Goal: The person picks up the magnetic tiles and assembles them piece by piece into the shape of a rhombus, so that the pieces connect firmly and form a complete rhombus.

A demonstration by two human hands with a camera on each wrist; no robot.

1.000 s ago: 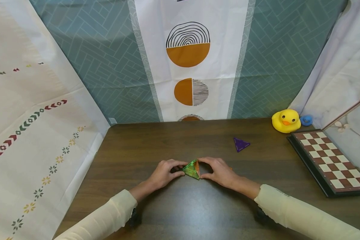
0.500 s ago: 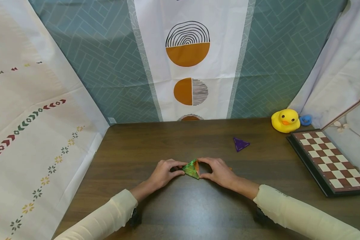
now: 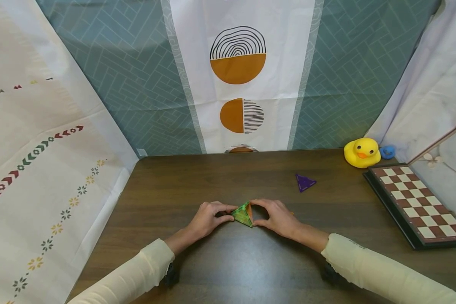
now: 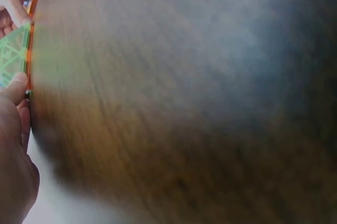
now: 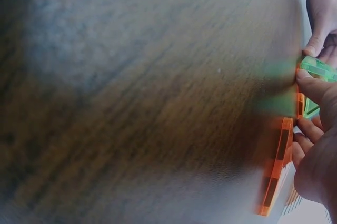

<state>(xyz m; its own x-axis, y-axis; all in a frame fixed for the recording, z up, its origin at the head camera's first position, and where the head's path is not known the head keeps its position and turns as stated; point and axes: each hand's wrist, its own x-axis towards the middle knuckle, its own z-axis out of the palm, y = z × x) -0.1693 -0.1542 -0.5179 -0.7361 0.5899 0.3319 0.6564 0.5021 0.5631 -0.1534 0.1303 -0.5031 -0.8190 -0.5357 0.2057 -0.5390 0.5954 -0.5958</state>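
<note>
Green tile (image 3: 242,216): triangular, translucent, latticed within its frame; tilted, left corner pinched by the left hand's fingers (image 3: 229,207). Orange tile (image 3: 250,212): translucent, seen narrowly; stands against the green tile's right side, held at far and near ends by the right hand's fingers (image 3: 259,202). Location: mid-table (image 3: 213,177). Full outline of orange tile: hidden.

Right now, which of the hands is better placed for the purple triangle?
The right hand, probably: it is nearer the purple triangle than the left hand, though both hold the green-orange shape.
</note>
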